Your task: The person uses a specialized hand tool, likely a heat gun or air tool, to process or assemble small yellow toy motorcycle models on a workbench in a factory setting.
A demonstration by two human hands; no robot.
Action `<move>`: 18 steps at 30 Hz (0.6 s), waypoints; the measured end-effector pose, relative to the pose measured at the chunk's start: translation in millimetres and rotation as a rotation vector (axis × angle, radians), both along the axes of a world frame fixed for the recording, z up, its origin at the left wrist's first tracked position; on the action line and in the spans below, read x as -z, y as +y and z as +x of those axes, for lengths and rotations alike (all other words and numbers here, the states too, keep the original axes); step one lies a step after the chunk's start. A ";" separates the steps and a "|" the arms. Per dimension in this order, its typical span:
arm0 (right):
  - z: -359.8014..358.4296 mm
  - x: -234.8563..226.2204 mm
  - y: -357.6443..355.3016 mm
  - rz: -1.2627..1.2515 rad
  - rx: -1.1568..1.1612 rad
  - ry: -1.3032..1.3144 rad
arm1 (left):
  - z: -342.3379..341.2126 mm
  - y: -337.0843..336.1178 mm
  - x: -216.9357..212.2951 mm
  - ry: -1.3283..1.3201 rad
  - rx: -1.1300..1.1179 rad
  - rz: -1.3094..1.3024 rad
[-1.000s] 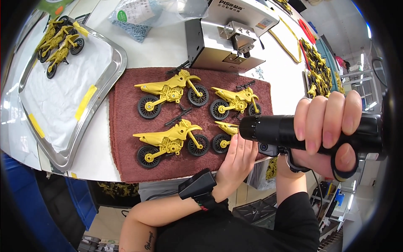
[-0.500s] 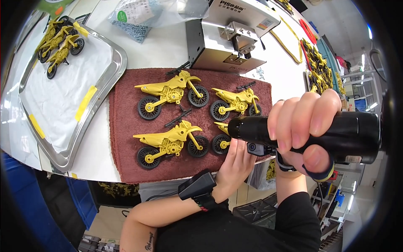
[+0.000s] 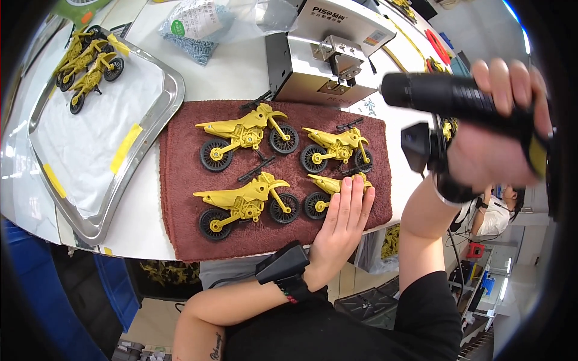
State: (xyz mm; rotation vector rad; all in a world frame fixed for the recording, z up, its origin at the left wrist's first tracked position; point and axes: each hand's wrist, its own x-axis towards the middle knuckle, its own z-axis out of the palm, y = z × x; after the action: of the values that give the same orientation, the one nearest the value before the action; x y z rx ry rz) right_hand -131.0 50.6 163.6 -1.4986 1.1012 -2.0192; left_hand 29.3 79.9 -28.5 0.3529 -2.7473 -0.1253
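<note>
My left hand point(image 3: 342, 225) lies with straight fingers over the lower-right yellow toy motorcycle point(image 3: 322, 183), hiding much of its front. My right hand point(image 3: 497, 147), blurred, is closed around a black electric screwdriver point(image 3: 442, 96), raised at the right with its tip toward the metal screw feeder point(image 3: 337, 45). Three more toy motorcycles lie on their sides on the brown towel point(image 3: 180, 144): one at upper left point(image 3: 244, 132), one at lower left point(image 3: 241, 201) and a smaller-looking one at upper right point(image 3: 337, 144). Loose screws point(image 3: 368, 108) lie beside the feeder.
A metal tray point(image 3: 174, 90) lined with white cloth holds several toy motorcycles at the left. Behind the towel sits a clear bag of small screws point(image 3: 195, 45). Blue bins point(image 3: 36, 289) stand below the table's left edge. Another person point(image 3: 495, 216) is at the far right.
My right hand has lifted the screwdriver up and to the right, away from the lower-right toy motorcycle toward the screw feeder. My left hand has slid slightly up onto that motorcycle.
</note>
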 end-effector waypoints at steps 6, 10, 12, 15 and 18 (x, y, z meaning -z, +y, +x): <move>-27.0 21.1 -46.9 -0.042 0.198 0.079 | 20.0 -5.7 -2.6 0.028 0.048 0.027; -23.7 26.2 -45.6 0.002 0.123 -0.021 | 50.4 -23.1 -27.7 -0.061 0.052 0.044; -11.4 23.1 -42.5 -0.012 0.119 0.001 | 69.4 -35.8 -44.4 -0.087 0.062 0.362; 15.2 18.2 -27.9 0.057 -0.009 -0.019 | 86.9 -59.2 -45.4 -0.066 -0.069 0.303; 48.4 23.4 -10.5 0.082 -0.201 -0.149 | 101.0 -76.2 -46.3 -0.073 -0.162 0.335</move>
State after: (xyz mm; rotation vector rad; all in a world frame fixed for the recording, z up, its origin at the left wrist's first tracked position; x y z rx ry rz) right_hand -82.6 40.2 140.2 -1.3366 0.9233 -1.8902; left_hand 130.3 3.7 17.8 0.6794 -2.7514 -0.5428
